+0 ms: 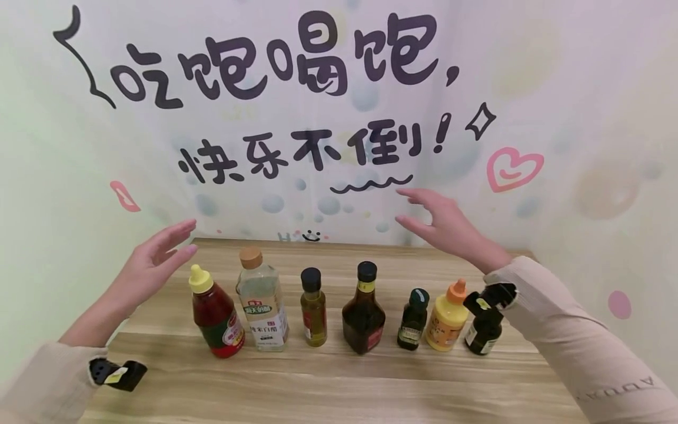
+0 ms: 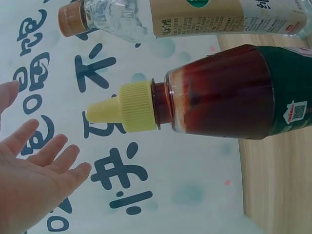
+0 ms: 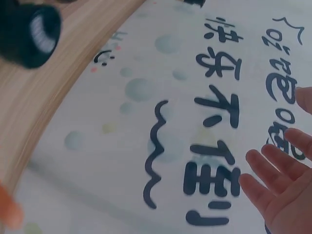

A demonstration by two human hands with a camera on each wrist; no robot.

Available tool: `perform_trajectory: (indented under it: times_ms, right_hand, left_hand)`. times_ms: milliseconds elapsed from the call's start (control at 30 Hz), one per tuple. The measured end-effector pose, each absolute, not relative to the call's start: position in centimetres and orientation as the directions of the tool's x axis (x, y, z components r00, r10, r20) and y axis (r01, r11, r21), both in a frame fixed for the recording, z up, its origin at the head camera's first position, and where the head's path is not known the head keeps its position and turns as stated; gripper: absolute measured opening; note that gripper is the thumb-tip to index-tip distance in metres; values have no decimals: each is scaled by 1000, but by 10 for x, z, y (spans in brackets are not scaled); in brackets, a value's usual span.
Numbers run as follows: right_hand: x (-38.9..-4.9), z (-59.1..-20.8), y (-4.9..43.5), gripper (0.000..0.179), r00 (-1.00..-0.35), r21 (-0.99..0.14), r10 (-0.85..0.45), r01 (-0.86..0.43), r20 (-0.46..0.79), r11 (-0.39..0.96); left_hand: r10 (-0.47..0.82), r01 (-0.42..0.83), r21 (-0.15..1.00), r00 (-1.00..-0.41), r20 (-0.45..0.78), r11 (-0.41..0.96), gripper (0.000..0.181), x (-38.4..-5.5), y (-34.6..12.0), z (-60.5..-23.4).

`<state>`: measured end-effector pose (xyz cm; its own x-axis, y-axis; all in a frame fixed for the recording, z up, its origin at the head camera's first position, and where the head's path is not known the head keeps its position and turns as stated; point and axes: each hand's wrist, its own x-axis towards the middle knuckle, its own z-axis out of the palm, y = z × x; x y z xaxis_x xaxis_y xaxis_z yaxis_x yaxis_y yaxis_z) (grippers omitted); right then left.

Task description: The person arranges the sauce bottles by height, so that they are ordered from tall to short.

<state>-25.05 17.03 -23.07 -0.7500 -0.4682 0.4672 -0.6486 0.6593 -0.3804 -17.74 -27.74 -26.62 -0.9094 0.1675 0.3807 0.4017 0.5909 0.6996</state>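
Left grip (image 1: pixel 153 262): mine, raised, fingers loosely extended, thumb apart, empty; near the red sauce bottle (image 1: pixel 216 321) and clear of its cap.
Right grip (image 1: pixel 439 224): mine, raised higher, fingers extended, thumb apart, likewise empty; above and behind the row's right end.

Bottles, seven, upright in one row, left to right: red sauce bottle, yellow nozzle; clear bottle (image 1: pixel 263 312), brown cap; slim oil bottle (image 1: pixel 316 318), black cap; large dark bottle (image 1: pixel 363 321), yellow neck band; small green-capped bottle (image 1: pixel 413 323); yellow bottle (image 1: pixel 446 324), orange nozzle; small dark bottle (image 1: pixel 483 337), its top hidden behind my right wrist strap (image 1: pixel 492 297).

Head view only: the whole row and the front labels. Left wrist view adds the ribbed yellow cap (image 2: pixel 136 106), a square code (image 2: pixel 295 111) on the green label, and fine print on the clear bottle. Right wrist view gives a blurred dark green cap (image 3: pixel 36 34) and a blurred orange tip (image 3: pixel 9 207) at its left edge, the drawn wavy line (image 3: pixel 155 156) beyond.

Surface (image 1: pixel 318 388): light brown, wood-grained, running back to the backdrop.
Backdrop (image 1: pixel 296 206): white, with large black characters, pale bubbles, a pink heart (image 1: pixel 514 171).
Sleeves (image 1: pixel 577 335): beige, both arms.
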Motion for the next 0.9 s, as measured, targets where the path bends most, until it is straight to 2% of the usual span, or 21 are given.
perform_trajectory:
  times_ms: [333,567,900]
  right_hand:
    - [-257,-230,120,49,-667,-327,-596,-742,448,585]
    - [-255,-233,82,45,-635,-370,-655,-772,410,517]
    - [-247,-241,31,44,-580,-391,-741,-803,338,449]
  left_hand:
    - [169,317,755,-948,270,574,48,-181,-275,-276]
    - [175,297,812,-955,241,502,48,-180,-271,-287]
    - [196,306,831,-951,241,465,44,-179,-274,-302]
